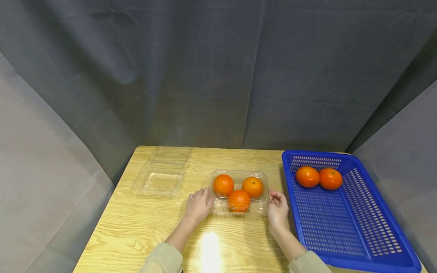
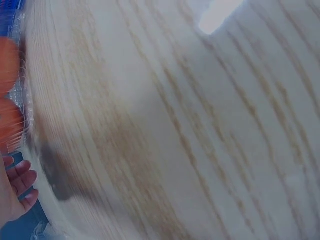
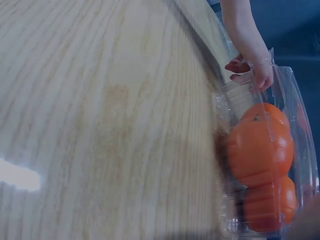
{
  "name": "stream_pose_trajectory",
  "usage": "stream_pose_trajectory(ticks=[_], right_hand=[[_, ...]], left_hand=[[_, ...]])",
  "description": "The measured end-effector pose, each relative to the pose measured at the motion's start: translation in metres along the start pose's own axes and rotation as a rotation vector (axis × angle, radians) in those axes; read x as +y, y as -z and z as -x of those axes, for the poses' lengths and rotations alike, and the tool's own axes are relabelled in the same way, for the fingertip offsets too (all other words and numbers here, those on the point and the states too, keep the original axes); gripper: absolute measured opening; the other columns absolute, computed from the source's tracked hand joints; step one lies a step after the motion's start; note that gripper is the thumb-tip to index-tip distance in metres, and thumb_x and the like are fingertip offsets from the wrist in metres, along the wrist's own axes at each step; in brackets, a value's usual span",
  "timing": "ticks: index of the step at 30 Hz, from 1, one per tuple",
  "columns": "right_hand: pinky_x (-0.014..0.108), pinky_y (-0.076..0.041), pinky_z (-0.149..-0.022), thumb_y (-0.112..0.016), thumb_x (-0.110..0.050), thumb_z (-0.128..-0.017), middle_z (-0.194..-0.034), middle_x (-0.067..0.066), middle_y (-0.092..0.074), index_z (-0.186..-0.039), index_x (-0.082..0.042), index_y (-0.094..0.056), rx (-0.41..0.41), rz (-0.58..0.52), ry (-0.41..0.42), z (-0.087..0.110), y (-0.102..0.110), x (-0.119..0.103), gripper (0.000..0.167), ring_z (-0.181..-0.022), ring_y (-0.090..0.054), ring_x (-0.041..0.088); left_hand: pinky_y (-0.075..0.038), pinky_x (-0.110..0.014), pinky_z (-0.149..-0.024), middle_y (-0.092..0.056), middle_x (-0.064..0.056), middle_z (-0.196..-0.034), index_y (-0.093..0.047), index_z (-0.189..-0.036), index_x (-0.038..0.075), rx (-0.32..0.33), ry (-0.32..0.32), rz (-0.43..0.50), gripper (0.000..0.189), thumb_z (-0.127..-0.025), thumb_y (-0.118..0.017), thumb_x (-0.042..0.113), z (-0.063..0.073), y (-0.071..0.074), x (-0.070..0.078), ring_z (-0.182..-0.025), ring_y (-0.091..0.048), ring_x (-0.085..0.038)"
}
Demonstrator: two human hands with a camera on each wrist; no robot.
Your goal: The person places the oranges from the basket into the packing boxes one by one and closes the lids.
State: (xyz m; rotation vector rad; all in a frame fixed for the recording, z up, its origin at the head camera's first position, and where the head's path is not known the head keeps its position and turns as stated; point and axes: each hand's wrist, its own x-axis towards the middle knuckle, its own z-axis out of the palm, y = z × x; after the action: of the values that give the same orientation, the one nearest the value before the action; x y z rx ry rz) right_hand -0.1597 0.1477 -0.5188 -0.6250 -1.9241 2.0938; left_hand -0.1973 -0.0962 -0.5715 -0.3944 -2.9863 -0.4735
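A clear plastic clamshell box point(image 1: 218, 212) holds three orange fruits; one orange point(image 1: 239, 201) sits at the front, two behind it. Its transparent lid lies over them. My left hand point(image 1: 199, 204) is at the box's left side, fingers loosely bent close to the plastic; the left wrist view shows these fingers point(image 2: 22, 175) spread just beside the box edge. On the right side my right hand point(image 1: 278, 212) has its bent fingertips at the edge; whether they touch it is unclear. In the right wrist view the oranges point(image 3: 260, 150) show through the plastic.
A second clear clamshell box point(image 1: 160, 178) lies opened at the left of the wooden table point(image 1: 136, 231). At the right stands a blue plastic basket point(image 1: 297, 216) with two orange fruits point(image 1: 307, 176) at its far end. Grey curtains point(image 1: 205, 76) hang behind.
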Motion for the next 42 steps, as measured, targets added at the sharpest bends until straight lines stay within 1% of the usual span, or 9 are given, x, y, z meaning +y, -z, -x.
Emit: stream_pose_trajectory(ticks=[7,16,20,23,26,29,35,39,42], right_hand=[[0.034,-0.031,-0.103,-0.032,0.013,-0.087,-0.125,0.025,-0.041,-0.114,0.01,-0.037,0.037,-0.002,0.002,0.0,-0.002,0.006,0.027,-0.12,-0.038,0.031],[0.014,-0.036,-0.073,-0.033,0.01,-0.082,-0.121,0.023,-0.038,-0.122,0.009,-0.03,0.059,0.057,-0.042,0.006,0.004,0.009,0.039,-0.103,-0.04,0.025],[0.018,-0.037,-0.071,-0.035,0.002,-0.085,-0.116,0.021,-0.042,-0.125,0.01,-0.03,0.024,0.123,-0.11,0.01,0.01,0.009,0.041,-0.094,-0.043,0.02],[0.02,-0.04,-0.065,-0.037,0.0,-0.084,-0.098,0.015,-0.048,-0.126,0.011,-0.035,-0.009,0.153,-0.161,0.011,0.014,0.008,0.043,-0.078,-0.046,0.015],[0.021,-0.041,-0.056,-0.039,0.002,-0.082,-0.082,0.009,-0.047,-0.126,0.013,-0.037,-0.042,0.105,-0.209,0.011,0.017,0.008,0.045,-0.062,-0.045,0.01],[0.021,-0.043,-0.054,-0.039,0.003,-0.081,-0.082,0.008,-0.046,-0.125,0.015,-0.036,-0.059,0.043,-0.242,0.011,0.018,0.007,0.046,-0.058,-0.045,0.009],[0.021,-0.047,-0.06,-0.037,0.009,-0.078,-0.089,0.012,-0.044,-0.126,0.015,-0.036,-0.07,-0.012,-0.261,0.011,0.018,0.006,0.048,-0.064,-0.049,0.01],[0.02,-0.047,-0.061,-0.036,0.01,-0.078,-0.085,0.011,-0.045,-0.126,0.016,-0.035,-0.069,-0.037,-0.262,0.011,0.019,0.006,0.048,-0.064,-0.049,0.009],[0.02,-0.048,-0.061,-0.036,0.009,-0.08,-0.089,0.011,-0.044,-0.127,0.016,-0.035,-0.071,-0.05,-0.27,0.011,0.019,0.006,0.048,-0.065,-0.05,0.009]], left_hand=[[-0.042,-0.037,-0.075,-0.062,-0.008,-0.101,-0.051,-0.114,0.009,0.058,-0.019,0.045,0.031,-0.097,-0.03,0.025,0.001,-0.003,-0.001,-0.091,-0.059,-0.024],[-0.044,-0.039,-0.08,-0.064,-0.007,-0.098,-0.053,-0.111,0.006,0.096,-0.029,0.155,0.03,-0.098,-0.031,0.022,0.002,-0.004,-0.002,-0.092,-0.06,-0.026],[-0.045,-0.042,-0.084,-0.065,-0.009,-0.096,-0.055,-0.109,0.005,0.101,-0.031,0.292,0.033,-0.1,-0.03,0.024,0.003,-0.004,-0.004,-0.092,-0.061,-0.027],[-0.048,-0.039,-0.08,-0.063,-0.008,-0.09,-0.056,-0.109,0.003,0.085,-0.006,0.458,0.035,-0.1,-0.029,0.024,0.005,-0.005,-0.005,-0.085,-0.061,-0.024],[-0.05,-0.032,-0.071,-0.06,-0.009,-0.084,-0.056,-0.108,0.0,0.07,0.036,0.642,0.035,-0.1,-0.03,0.022,0.007,-0.005,-0.006,-0.074,-0.056,-0.018],[-0.047,-0.027,-0.064,-0.055,-0.01,-0.076,-0.057,-0.104,-0.001,0.078,0.064,0.779,0.034,-0.1,-0.03,0.019,0.009,-0.004,-0.005,-0.064,-0.047,-0.014],[-0.046,-0.027,-0.069,-0.058,-0.018,-0.079,-0.057,-0.097,-0.006,0.12,0.103,0.901,0.027,-0.099,-0.035,0.011,0.015,0.012,0.007,-0.073,-0.054,-0.021],[-0.041,-0.022,-0.057,-0.055,-0.028,-0.077,-0.053,-0.1,-0.012,0.075,0.132,0.966,0.021,-0.093,-0.04,0.002,0.024,0.03,0.018,-0.065,-0.05,-0.022],[-0.038,-0.018,-0.055,-0.053,-0.03,-0.075,-0.051,-0.104,-0.014,0.031,0.131,0.975,0.021,-0.091,-0.041,0.0,0.028,0.034,0.021,-0.062,-0.046,-0.018]])
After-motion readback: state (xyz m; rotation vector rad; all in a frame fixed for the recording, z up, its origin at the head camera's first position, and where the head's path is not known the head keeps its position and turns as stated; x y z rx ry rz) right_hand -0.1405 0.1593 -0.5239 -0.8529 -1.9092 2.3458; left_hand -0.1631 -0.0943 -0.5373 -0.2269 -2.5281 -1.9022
